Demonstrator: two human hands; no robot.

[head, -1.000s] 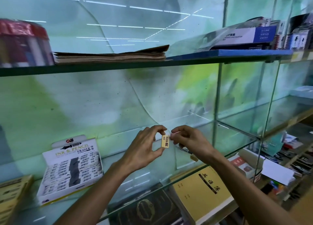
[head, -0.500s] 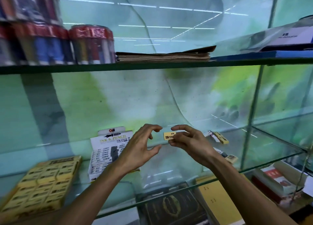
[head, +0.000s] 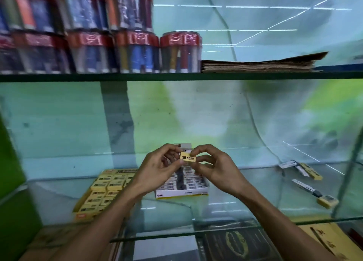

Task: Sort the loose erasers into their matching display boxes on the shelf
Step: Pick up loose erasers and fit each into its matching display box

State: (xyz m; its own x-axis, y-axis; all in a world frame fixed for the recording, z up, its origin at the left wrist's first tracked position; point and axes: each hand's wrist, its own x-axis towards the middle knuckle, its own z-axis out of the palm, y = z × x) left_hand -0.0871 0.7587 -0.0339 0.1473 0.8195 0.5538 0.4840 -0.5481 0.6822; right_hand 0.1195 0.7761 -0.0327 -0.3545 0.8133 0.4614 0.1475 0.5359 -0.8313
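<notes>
A small yellow 2B eraser (head: 188, 158) is held up in front of me over the glass shelf (head: 245, 207). My right hand (head: 214, 168) pinches its right end between thumb and forefinger. My left hand (head: 157, 168) touches its left end with curled fingers. Below to the left lies a yellow display box (head: 102, 194) filled with matching yellow erasers. Directly behind my hands stands a white display box (head: 182, 188) of black-and-white ink and pencil erasers. Several loose erasers (head: 312, 173) lie at the right of the shelf, one yellow one (head: 327, 201) nearest the front.
The upper shelf carries red-capped tubs of coloured pens (head: 117, 50) and a stack of brown paper (head: 259, 64). Under the glass lie a dark book (head: 233, 243) and a yellow book (head: 330, 239). A green panel (head: 11, 162) stands at the left.
The view has swung left, bringing the yellow box and more pen tubs into sight. My left hand has closed back onto the eraser, which the right hand alone held half a second ago.
</notes>
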